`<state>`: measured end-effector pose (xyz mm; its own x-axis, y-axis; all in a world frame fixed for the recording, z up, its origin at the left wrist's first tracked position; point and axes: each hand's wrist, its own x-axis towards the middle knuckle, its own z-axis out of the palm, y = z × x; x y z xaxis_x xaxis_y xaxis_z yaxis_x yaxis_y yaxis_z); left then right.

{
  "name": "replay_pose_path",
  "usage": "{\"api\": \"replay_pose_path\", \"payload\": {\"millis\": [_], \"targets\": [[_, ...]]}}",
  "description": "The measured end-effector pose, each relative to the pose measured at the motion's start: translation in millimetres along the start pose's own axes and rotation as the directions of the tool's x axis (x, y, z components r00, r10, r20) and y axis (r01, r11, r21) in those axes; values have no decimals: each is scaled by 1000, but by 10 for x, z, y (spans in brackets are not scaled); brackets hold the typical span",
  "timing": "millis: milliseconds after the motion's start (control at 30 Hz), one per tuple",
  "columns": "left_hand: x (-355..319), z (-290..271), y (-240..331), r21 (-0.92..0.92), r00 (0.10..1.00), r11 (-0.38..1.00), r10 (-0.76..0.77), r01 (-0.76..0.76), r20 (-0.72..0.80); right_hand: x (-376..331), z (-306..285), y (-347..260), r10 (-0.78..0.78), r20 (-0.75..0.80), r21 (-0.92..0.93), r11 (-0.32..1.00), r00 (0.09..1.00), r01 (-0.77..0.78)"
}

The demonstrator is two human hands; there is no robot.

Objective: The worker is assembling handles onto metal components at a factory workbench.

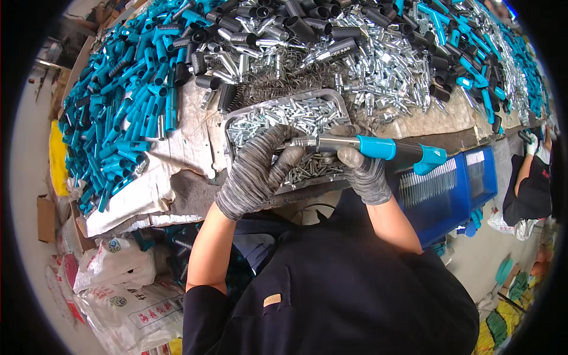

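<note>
at the centre of the frame, a tubular tool [377, 148] with a silver barrel and teal and black body lies roughly level above the front of a grey tray [341, 105]. the left hand [260, 168], in a grey knitted glove, is bent nearly closed, thumb and fingers pinching the tool's threaded metal end. the right hand [367, 176], gloved alike, is closed about the barrel, thumb on the near side and fingers behind. the tray contains loose silver pins [302, 112], spread across its floor; the portion behind the hands is hidden. at right of centre, a larger blue bin [441, 216] contains silver rods [431, 184] set in a close row; a smaller blue bin [486, 180] just beside it holds similar rods. white sacks [118, 269] occupy the lower left; their contents cannot be determined. dark coil springs [290, 77] lie immediately above the tray. loose teal parts [139, 74] are heaped at upper left, with black sleeves [343, 47] and silver fittings [384, 74] along the upper centre.
</note>
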<state>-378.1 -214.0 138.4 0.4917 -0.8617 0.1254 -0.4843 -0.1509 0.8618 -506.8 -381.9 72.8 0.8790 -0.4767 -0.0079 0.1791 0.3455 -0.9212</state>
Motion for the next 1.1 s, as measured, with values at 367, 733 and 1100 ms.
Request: {"api": "replay_pose_path", "payload": {"millis": [367,733,1100], "targets": [[-149,73,75,-253,995,963,-89,95,34,-282,36,-286,47,50,-150,988,998,-39],[-133,-34,298,-21,991,998,-56,59,119,-326,85,-253,35,-2,37,999,999,-35],[-42,56,292,64,975,973,221,-221,8,-354,-7,-161,39,-66,-6,999,997,-40]]}}
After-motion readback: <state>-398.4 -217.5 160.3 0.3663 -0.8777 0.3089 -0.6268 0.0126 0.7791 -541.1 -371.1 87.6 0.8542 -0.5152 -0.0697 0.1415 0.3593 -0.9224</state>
